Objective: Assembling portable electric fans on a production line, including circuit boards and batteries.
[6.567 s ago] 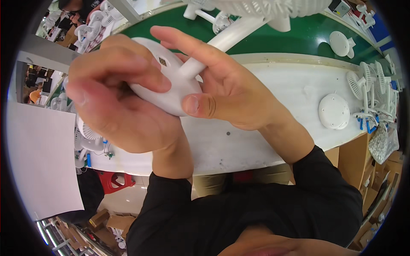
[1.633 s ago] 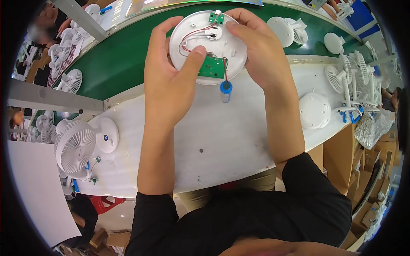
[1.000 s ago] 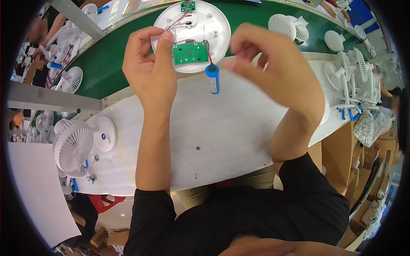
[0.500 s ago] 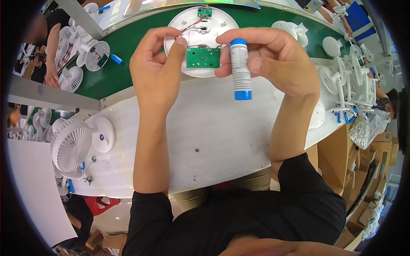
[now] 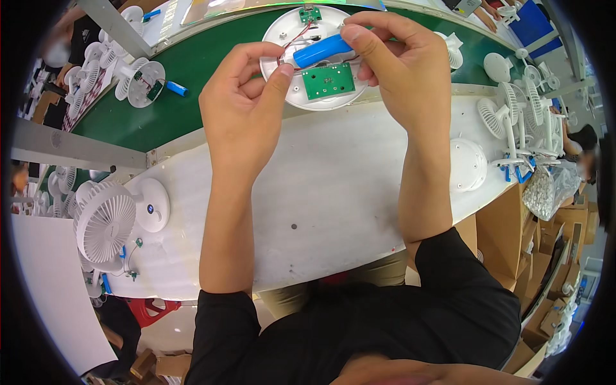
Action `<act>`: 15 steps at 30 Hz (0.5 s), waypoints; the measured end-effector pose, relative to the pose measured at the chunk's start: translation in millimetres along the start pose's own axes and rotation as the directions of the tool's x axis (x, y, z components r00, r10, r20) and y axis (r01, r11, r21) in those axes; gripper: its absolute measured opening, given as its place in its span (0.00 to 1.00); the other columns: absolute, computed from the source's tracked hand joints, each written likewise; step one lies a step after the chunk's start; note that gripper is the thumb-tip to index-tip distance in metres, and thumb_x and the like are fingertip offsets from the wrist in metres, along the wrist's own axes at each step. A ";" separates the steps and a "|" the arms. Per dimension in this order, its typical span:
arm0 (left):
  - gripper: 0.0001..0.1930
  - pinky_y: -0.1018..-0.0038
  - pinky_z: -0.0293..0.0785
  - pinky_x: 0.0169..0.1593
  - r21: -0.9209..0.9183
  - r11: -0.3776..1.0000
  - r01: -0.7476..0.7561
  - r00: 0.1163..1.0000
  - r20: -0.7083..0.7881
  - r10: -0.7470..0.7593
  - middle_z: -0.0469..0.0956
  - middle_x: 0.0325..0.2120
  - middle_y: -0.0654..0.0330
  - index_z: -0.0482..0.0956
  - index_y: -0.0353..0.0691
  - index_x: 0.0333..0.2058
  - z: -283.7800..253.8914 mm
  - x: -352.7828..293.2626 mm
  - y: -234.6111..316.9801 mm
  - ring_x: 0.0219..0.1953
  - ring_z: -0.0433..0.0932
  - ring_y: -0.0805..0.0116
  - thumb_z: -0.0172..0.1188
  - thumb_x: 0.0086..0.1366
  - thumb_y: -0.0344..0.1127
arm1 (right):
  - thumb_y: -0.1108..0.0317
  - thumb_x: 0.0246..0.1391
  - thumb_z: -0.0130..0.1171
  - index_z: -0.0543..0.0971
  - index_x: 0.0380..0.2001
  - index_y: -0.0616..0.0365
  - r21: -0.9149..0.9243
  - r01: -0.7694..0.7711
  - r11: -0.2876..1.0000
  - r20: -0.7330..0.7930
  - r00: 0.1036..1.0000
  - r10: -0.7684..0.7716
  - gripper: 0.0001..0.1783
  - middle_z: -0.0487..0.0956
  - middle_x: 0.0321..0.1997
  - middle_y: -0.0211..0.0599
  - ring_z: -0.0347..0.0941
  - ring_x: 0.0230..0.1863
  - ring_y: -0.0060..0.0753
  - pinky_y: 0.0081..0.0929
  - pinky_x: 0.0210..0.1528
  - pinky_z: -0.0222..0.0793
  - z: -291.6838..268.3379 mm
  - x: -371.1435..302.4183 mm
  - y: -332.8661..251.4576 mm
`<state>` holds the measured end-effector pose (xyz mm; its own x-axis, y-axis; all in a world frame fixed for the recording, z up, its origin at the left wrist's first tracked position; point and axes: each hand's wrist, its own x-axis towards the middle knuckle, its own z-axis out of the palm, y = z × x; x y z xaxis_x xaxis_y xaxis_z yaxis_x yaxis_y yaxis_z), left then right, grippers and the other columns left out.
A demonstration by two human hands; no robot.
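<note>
A round white fan base (image 5: 289,93) lies inside up at the back of the bench. Fixed in it are a green circuit board (image 5: 328,81), a smaller board (image 5: 310,15) at the far rim, and thin red wires. Slanting over the base is a blue cylindrical battery (image 5: 319,51). My right hand (image 5: 401,61) closes on its right end with thumb and fingers. At the battery's left end, over the base's left rim, my left hand (image 5: 247,96) is closed in a pinch beside a red wire. What sits between those fingertips is hidden.
A white desk fan (image 5: 108,218) stands at the left, with loose wired parts beside it. Another round white base (image 5: 467,165) lies right of my forearm. Several fan parts crowd the right end (image 5: 513,122). An opened base (image 5: 146,83) with a blue battery (image 5: 176,88) lies back left.
The battery has turned from upright to slanting, its blue side now showing, and come left over the base. The base has shifted right and turned a little, my left hand moving with it.
</note>
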<state>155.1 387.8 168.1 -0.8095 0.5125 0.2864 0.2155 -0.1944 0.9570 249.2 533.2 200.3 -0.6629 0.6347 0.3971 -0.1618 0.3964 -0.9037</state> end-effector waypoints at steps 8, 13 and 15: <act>0.13 0.87 0.69 0.30 -0.038 0.999 -0.004 1.000 -0.001 0.004 0.80 0.37 0.53 0.77 0.31 0.44 0.8 -0.3 0.9 0.29 0.76 0.78 0.56 0.61 0.18 | 0.70 0.49 0.70 0.85 0.34 0.65 -0.080 0.103 0.991 -0.062 0.992 -0.108 0.10 0.75 0.19 0.29 0.63 0.20 0.16 0.10 0.19 0.56 2.7 -0.3 -1.5; 0.13 0.87 0.68 0.29 -0.036 0.999 0.010 1.000 0.009 -0.010 0.81 0.37 0.53 0.77 0.31 0.45 1.7 -1.0 3.3 0.28 0.76 0.79 0.56 0.61 0.17 | 0.72 0.47 0.71 0.85 0.32 0.66 0.043 0.051 0.998 -0.090 0.995 -0.047 0.09 0.73 0.18 0.28 0.62 0.20 0.15 0.10 0.20 0.55 2.3 4.4 8.1; 0.13 0.87 0.67 0.29 -0.046 0.999 0.014 1.000 0.009 -0.013 0.81 0.37 0.53 0.77 0.31 0.45 4.1 -1.3 5.0 0.28 0.75 0.79 0.56 0.61 0.17 | 0.72 0.47 0.71 0.85 0.31 0.66 0.101 0.007 0.995 -0.083 0.997 0.001 0.09 0.73 0.18 0.28 0.62 0.20 0.15 0.10 0.20 0.55 0.0 6.5 12.0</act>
<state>159.5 389.5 172.7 -0.8071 0.5228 0.2742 0.1791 -0.2257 0.9576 243.0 542.1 192.1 -0.6004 0.6877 0.4082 -0.2397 0.3322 -0.9123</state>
